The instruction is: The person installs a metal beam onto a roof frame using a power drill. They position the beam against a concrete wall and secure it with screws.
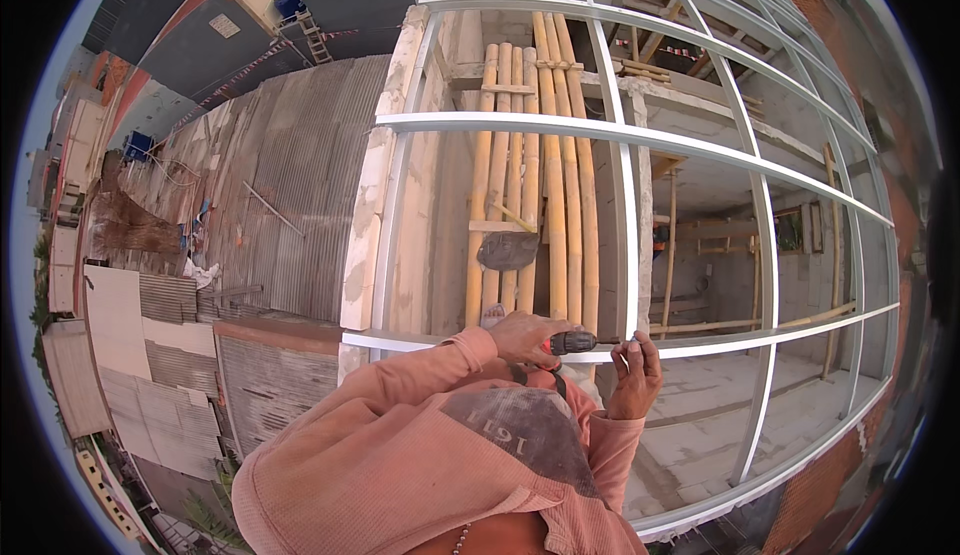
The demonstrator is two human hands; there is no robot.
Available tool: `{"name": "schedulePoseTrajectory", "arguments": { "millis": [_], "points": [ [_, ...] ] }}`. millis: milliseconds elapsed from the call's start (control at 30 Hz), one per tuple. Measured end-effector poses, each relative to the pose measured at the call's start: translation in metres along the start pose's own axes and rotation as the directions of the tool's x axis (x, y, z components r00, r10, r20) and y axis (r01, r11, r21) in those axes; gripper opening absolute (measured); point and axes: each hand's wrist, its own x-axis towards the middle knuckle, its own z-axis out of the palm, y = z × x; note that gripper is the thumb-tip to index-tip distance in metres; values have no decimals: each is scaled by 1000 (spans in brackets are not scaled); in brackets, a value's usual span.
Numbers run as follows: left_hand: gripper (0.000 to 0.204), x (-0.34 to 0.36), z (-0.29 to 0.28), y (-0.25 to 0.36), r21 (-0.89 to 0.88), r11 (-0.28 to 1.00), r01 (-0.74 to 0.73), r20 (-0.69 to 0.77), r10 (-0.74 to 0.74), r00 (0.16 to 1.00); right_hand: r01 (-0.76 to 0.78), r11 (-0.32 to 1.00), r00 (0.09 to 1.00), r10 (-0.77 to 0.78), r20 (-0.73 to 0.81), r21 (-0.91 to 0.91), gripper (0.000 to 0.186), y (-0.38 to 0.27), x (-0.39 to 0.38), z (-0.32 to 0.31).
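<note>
My left hand [522,339] is closed round a red-and-black power drill [572,342], which lies level with its chuck pointing right. The drill's tip reaches toward my right hand [637,375]. There the thumb and fingers pinch together, close to the tip, on a small piece too tiny to make out. Both hands are at a silver metal beam [690,349] of the roof frame, where a long beam [628,215] running away from me meets it. The drill's grip is mostly hidden by my left hand and sleeve.
Beyond my hands, bamboo poles [570,205] are lashed side by side, with a dark sheet [508,250] on them. A brick wall top [362,215] edges the frame on the left, beside corrugated roofing [310,135]. Through the frame's openings a concrete floor [690,445] shows far below.
</note>
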Motion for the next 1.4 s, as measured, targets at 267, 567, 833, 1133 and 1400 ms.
{"name": "schedulePoseTrajectory", "arguments": {
  "millis": [267, 567, 833, 1133, 1400],
  "points": [
    [62, -7, -2, -5, 69, 997, 42, 14, -43, 999, 81, 966, 980, -32, 196, -246, 21, 12, 10, -14],
    [57, -9, -3, -21, 65, 997, -52, 6, 52, 999, -128, 932, 941, 222, 256, -338, 21, -5, 17, -19],
    [83, -11, -4, -28, -10, 996, -85, 26, 85, 996, -244, 941, 920, 301, 251, -233, 20, -9, 13, -11],
    [76, 0, -20, -9, -124, 992, -12, 90, 23, 996, 49, 985, 969, -7, 247, -167, 46, 11, 7, 19],
    [73, 55, -4, 10, -256, 967, 16, -10, -19, 1000, 501, 235, 865, -109, 489, -833, 92, 24, -35, -24]
  ]
}}
